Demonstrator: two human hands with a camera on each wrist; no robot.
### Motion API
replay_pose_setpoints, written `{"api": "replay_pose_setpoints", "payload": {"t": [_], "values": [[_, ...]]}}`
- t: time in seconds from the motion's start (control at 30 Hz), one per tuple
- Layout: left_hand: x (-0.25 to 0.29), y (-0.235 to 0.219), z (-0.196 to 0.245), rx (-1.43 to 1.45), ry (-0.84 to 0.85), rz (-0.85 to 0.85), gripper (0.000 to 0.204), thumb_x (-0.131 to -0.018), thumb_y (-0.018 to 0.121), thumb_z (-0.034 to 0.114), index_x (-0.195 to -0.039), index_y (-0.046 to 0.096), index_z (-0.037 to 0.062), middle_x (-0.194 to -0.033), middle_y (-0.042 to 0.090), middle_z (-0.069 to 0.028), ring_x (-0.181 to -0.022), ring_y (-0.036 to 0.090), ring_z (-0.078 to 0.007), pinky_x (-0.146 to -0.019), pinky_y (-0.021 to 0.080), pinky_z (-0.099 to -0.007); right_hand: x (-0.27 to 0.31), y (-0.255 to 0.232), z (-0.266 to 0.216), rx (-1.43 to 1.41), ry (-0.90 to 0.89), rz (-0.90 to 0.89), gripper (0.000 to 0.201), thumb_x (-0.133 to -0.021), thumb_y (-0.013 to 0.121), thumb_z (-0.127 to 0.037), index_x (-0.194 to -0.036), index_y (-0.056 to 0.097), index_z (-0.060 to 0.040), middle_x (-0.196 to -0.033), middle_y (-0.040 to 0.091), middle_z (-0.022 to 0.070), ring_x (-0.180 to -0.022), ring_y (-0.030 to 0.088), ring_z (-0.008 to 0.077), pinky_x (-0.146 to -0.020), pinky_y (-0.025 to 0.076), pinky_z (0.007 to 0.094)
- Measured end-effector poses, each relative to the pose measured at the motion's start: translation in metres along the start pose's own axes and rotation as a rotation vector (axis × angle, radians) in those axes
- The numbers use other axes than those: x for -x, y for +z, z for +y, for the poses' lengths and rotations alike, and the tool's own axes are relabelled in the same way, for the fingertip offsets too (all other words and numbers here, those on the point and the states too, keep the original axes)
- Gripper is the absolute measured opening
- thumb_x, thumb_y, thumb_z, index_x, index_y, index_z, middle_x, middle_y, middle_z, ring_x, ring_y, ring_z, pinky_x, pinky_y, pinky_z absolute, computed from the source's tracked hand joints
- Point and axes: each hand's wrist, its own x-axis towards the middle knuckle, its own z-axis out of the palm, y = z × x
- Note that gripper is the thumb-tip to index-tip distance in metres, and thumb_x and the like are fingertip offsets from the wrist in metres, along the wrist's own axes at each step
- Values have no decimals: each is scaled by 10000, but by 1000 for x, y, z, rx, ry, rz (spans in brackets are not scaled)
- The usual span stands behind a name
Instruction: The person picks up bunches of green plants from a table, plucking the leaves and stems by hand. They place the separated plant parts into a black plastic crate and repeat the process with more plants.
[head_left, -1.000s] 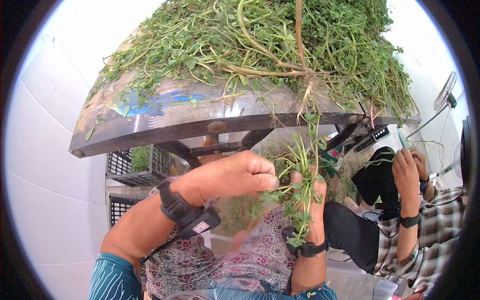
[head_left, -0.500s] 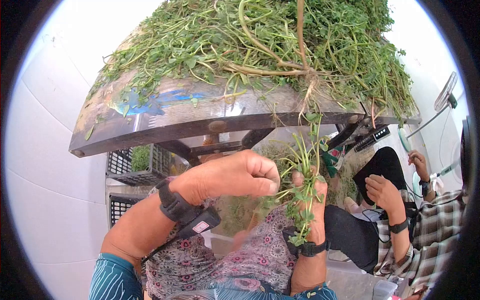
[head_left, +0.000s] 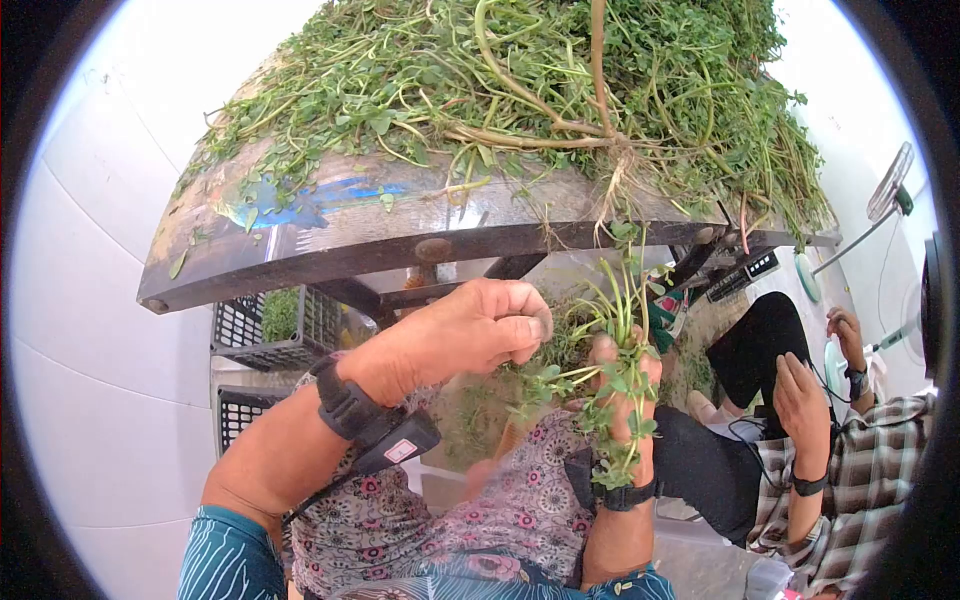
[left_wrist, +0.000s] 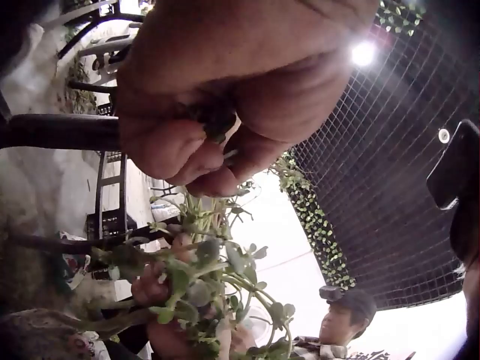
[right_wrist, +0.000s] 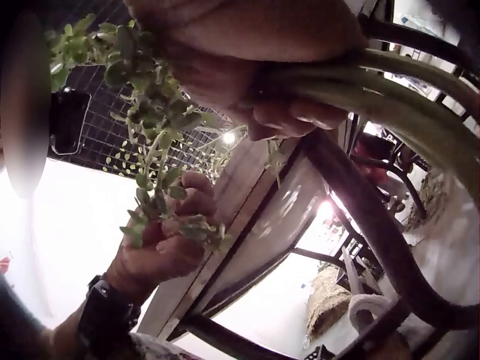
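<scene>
My right hand (head_left: 628, 385) grips a bunch of purslane-like green stems (head_left: 620, 295) with small rounded leaves. The cut-looking stem ends point up past the fingers, and leafy tips hang over the wrist. Just left of it, my left hand (head_left: 490, 330) is curled, thumb against the forefinger. A dark green leafy bit (left_wrist: 217, 120) shows inside that hand in the left wrist view, with a pale stem end between the fingertips. Sprigs of the bunch (right_wrist: 154, 180) overlap the left hand in the right wrist view. Most of the left palm is hidden from the head view.
A wooden table (head_left: 400, 225) in front carries a big heap of the same greens (head_left: 480, 90); a rooted stalk (head_left: 600, 140) hangs at its edge. Black crates (head_left: 270, 345) stand below left. At right sits another person in a plaid shirt (head_left: 870, 470), beside a fan (head_left: 890, 180).
My left hand has drawn slightly up and left from the bunch, and the leafy stems in my right hand have shifted. The other person's hands have parted from a thin stem.
</scene>
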Motion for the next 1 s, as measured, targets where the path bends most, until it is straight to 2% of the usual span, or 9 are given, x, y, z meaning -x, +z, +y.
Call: {"api": "replay_pose_setpoints", "payload": {"t": [0.07, 0.17, 0.23, 0.3, 0.33, 0.43, 0.57, 0.77, 1.0], "values": [[0, 1, 3, -80, -16, 1, 220, -841, 530, 243, -903, 539, 32, -664, 451, 41, -538, 382, -26, -475, 312, -174, 3, 1, -5, 21, 9, 47, 113, -833, 559, -187, -811, 514, -85, -641, 463, -45, -527, 417, 52, -455, 333, 217], [-1, 2, 4, -255, 34, -43, 272, -842, 526, 256, -961, 547, 12, -731, 503, 23, -633, 454, -50, -573, 387, -199, -14, -16, 25, 972, -864, 81, 95, -822, 562, -155, -788, 517, -77, -651, 469, -31, -550, 437, 70, -463, 343, 219], [-8, 0, -11, -354, 182, -97, 316, -843, 521, 276, -999, 547, 3, -780, 534, 12, -711, 492, -69, -662, 421, -224, -10, -13, 39, 274, -263, 74, 76, -797, 565, -108, -749, 522, -68, -678, 485, -9, -575, 468, 103, -482, 368, 252], [-5, 4, -4, -294, 150, -134, 312, -832, 535, 262, -999, 549, -1, -814, 551, 5, -767, 502, -81, -723, 420, -239, -3, -3, -10, 140, -33, 51, 65, -798, 560, -94, -757, 521, -64, -699, 491, -1, -593, 479, 112, -500, 379, 263], [-5, 6, -2, -263, 134, -153, 310, -827, 542, 255, -1000, 550, -2, -831, 560, 2, -795, 507, -88, -753, 419, -247, -4, -8, -3, 754, -546, 8, 87, -821, 561, -126, -783, 524, -58, -720, 500, 1, -601, 481, 102, -519, 384, 262], [-7, 10, -2, -241, 126, -83, 272, -803, 573, 208, -984, 559, 6, -815, 560, 4, -785, 500, -78, -736, 419, -236, -1, 2, -10, 164, -50, 58, 113, -829, 565, -148, -776, 536, -52, -733, 506, 5, -628, 489, 94, -522, 377, 255], [-2, 11, 10, -191, 10, -81, 227, -792, 576, 170, -946, 562, 4, -789, 557, 9, -768, 488, -68, -717, 418, -234, -8, 5, -13, 86, 76, 60, 127, -821, 567, -166, -780, 537, -50, -633, 505, -2, -523, 477, 96, -446, 352, 266], [-6, 5, -5, -338, 173, -136, 180, -808, 551, 165, -868, 568, -3, -760, 554, 4, -746, 486, -65, -691, 415, -236, -13, 5, 10, 157, -100, 92, 150, -793, 590, -166, -770, 537, -27, -616, 488, -23, -523, 437, 73, -433, 340, 240], [-5, 0, -5, -375, 197, -168, 170, -829, 536, 158, -825, 558, -11, -712, 540, -2, -710, 482, -80, -667, 415, -241, -8, 4, -6, 84, 59, 10, 172, -796, 603, -195, -788, 541, -34, -624, 481, -18, -529, 442, 86, -436, 353, 266]]}}
